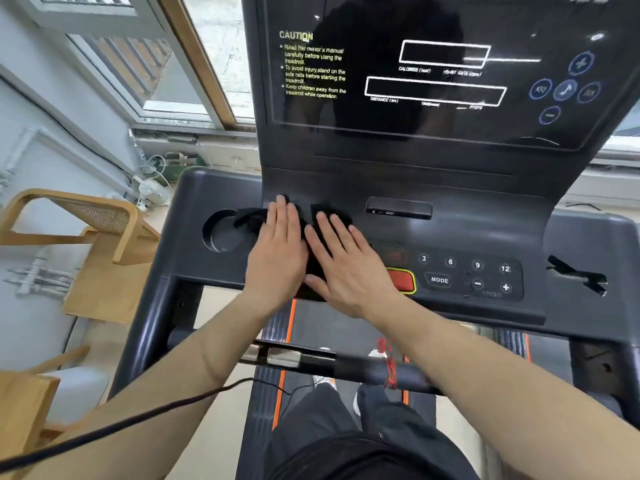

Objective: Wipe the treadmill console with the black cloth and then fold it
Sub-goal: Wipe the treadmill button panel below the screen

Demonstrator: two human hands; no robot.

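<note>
The black cloth (pixel 313 261) lies spread on the lower deck of the grey treadmill console (pixel 467 237), left of the red button. My left hand (pixel 280 251) lies flat on its left part, fingers straight and pointing away from me. My right hand (pixel 346 261) lies flat on its right part, fingers slightly spread. Both palms press down on the cloth and cover most of it. One corner of the cloth (pixel 249 218) reaches the rim of the round cup holder (pixel 218 233).
Above the deck stands the dark display panel (pixel 433 74) with caution text. To the right are the red button (pixel 403 280), number keys and the MODE key (pixel 439 279). A wooden chair (pixel 90 244) stands left. A handlebar (pixel 346 365) crosses below my forearms.
</note>
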